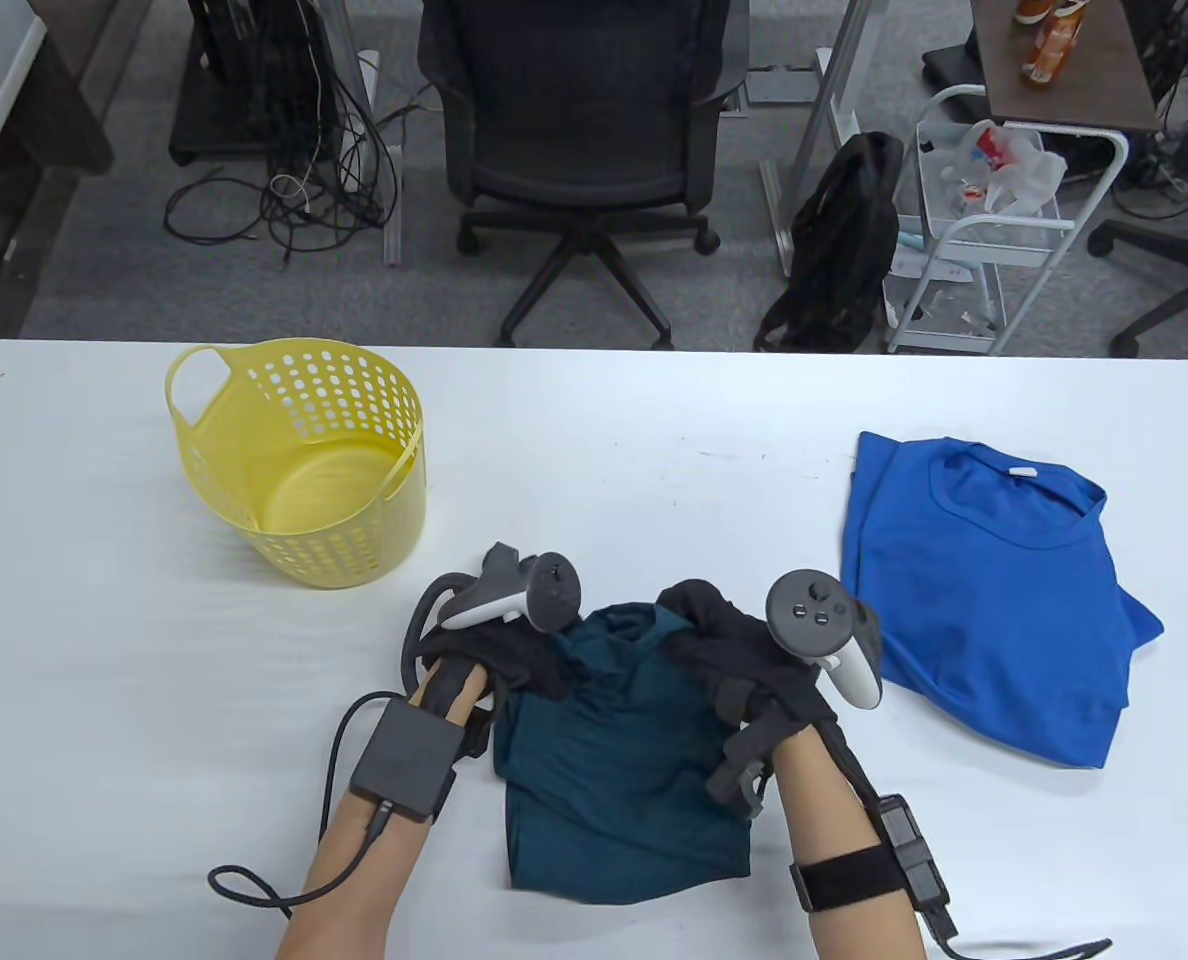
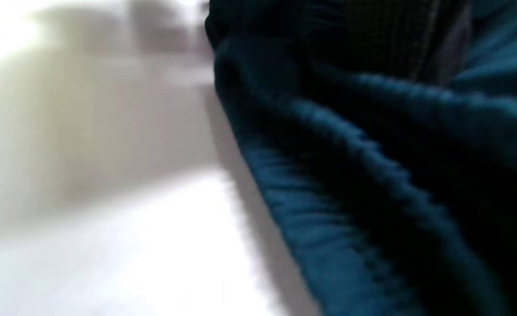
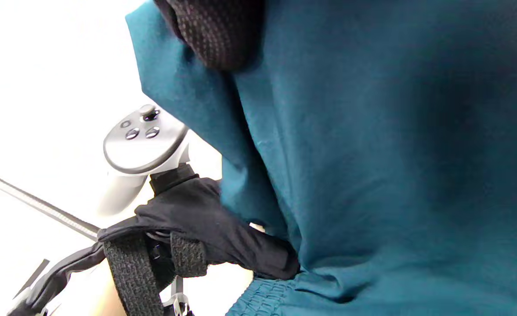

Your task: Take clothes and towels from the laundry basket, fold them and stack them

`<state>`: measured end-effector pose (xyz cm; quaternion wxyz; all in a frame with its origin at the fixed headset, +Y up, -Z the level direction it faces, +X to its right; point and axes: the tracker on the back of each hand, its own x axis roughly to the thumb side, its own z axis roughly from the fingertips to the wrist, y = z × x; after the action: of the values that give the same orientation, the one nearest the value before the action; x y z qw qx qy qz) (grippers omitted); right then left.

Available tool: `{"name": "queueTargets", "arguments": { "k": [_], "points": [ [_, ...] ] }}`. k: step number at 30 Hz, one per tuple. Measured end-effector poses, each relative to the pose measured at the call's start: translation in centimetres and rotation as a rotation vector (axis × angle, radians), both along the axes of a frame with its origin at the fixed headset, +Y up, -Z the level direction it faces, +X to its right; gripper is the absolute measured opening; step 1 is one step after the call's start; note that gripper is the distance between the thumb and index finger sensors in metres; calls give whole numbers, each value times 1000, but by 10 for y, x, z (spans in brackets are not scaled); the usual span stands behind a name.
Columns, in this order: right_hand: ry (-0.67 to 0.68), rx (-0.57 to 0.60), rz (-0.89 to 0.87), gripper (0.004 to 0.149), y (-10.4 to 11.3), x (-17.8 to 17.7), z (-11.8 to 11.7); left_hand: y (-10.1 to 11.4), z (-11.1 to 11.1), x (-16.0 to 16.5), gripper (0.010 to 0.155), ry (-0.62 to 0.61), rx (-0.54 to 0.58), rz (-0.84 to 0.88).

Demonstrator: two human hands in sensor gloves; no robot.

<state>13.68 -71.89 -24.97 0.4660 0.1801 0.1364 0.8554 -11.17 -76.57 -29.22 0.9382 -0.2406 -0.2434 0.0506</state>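
- Both hands work the teal garment [image 1: 619, 760] between them: my left hand [image 1: 499, 640] grips its far-left corner, my right hand [image 1: 744, 650] pinches the far-right, so the cloth hangs straight for a fold.
- Left wrist view is blurred; finger detail there is probably a clutch.
- Beyond my left sits the yellow basket [image 1: 299, 460]; right of my right hand lies the blue shirt [image 1: 984, 600], with bare table [image 1: 654, 450] ahead.

Teal garment [image 1: 619, 770] rumpled on the counter [image 1: 104, 700] near its front edge; blue T-shirt [image 1: 994, 590] lies flat at right; yellow perforated basket [image 1: 299, 460] stands upright at left.
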Motion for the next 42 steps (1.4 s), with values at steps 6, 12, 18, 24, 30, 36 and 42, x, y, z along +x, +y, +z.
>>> {"name": "queueTargets", "arguments": {
  "k": [6, 12, 18, 24, 30, 36, 42],
  "points": [
    [-282, 246, 79, 40, 34, 13, 34, 74, 28, -22, 73, -38, 1, 277],
    [-696, 385, 547, 40, 121, 79, 40, 159, -3, 77, 83, -159, -75, 463],
    [-866, 55, 934, 78, 119, 159, -24, 147, -58, 150, 102, 296, 254, 480],
    [-653, 263, 814, 67, 71, 135, -8, 87, -29, 88, 92, 154, 310, 229],
    [-436, 331, 697, 63, 46, 84, 20, 65, 46, 2, 82, 212, 283, 230],
    [-283, 383, 622, 63, 34, 30, 52, 73, 105, -53, 81, 325, 392, 262],
    [-199, 412, 626, 63, 20, -13, 67, 63, 126, -71, 82, 413, 539, 245]
  ]
}}
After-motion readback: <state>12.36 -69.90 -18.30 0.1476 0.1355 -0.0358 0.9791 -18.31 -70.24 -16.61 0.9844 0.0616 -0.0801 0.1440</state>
